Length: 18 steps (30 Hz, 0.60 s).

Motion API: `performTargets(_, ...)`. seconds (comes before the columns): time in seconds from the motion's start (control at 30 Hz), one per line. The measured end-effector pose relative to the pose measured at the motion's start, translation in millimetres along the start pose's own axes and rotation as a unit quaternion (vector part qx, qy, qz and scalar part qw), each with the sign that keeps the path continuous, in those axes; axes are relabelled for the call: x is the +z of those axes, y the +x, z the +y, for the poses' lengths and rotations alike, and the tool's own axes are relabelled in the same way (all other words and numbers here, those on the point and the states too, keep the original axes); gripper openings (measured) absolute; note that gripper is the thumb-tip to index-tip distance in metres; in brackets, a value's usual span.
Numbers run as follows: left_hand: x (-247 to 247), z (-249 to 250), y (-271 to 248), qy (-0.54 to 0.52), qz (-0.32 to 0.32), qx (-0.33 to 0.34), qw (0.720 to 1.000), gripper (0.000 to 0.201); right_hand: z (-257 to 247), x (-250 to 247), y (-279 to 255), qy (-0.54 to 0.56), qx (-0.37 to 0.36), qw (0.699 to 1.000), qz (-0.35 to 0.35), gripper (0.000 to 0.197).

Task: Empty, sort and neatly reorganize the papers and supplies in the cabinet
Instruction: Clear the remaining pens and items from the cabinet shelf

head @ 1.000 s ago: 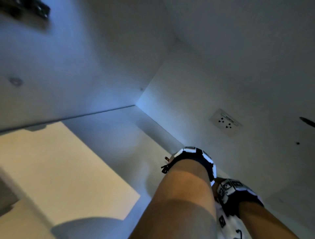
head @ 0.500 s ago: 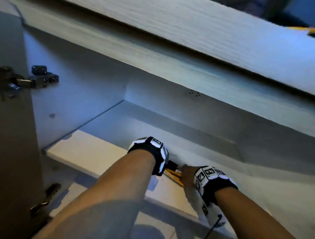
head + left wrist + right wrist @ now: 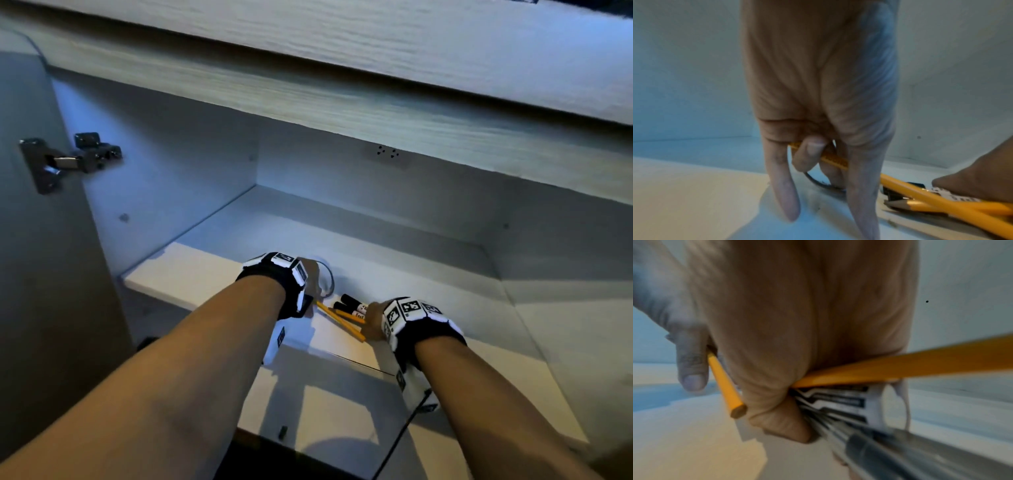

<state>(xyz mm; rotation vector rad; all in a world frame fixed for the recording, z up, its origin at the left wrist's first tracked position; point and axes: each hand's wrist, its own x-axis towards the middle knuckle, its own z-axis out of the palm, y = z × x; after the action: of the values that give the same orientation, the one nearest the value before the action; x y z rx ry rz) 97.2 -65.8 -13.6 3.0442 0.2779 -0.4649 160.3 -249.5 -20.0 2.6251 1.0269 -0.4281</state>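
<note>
Shelf (image 3: 205,274) near bare: only pencils (image 3: 339,317), markers (image 3: 352,305), thin grey loop left near front edge. Left hand (image 3: 310,281) pinches one pencil; right hand (image 3: 373,320) grips pencils and markers. Judgement: emptying near done, sorting ahead.

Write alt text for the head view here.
Both hands, left and right, grip a bundle of yellow pencils and black-capped markers on a white cabinet shelf, its door hinge at left.

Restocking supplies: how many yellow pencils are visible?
2: one pencil spans from left hand to right hand; another beside it under the right hand. More may hide.
</note>
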Motion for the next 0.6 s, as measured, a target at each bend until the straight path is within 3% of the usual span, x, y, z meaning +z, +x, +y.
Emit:
performTargets(0.03,-1,0,1,-0.057,0.006,-0.011,0.998,0.021,2,0,-1,-0.001,-0.018,1.000,0.002,0.060)
performTargets(0.1,-4,-6,10,-0.067,0.025,-0.019,0.997,0.032,6,-2,6,-0.032,-0.032,0.999,-0.017,0.070)
performTargets(0.17,-1,-8,14,-0.070,0.024,-0.004,0.997,0.029,9,2,15,-0.029,-0.006,0.999,-0.044,0.071)
performTargets(0.37,-9,-8,17,-0.118,0.053,0.027,0.991,0.029,4,-8,15,-0.072,-0.005,0.992,-0.102,0.052)
performTargets(0.5,-5,20,2,-0.012,0.119,0.083,0.989,0.035,6,-4,10,-0.015,0.023,0.999,-0.044,0.049)
performTargets(0.6,1,31,-7,0.029,0.121,0.096,0.988,0.020,1,1,14,0.014,0.059,0.997,-0.047,0.048)
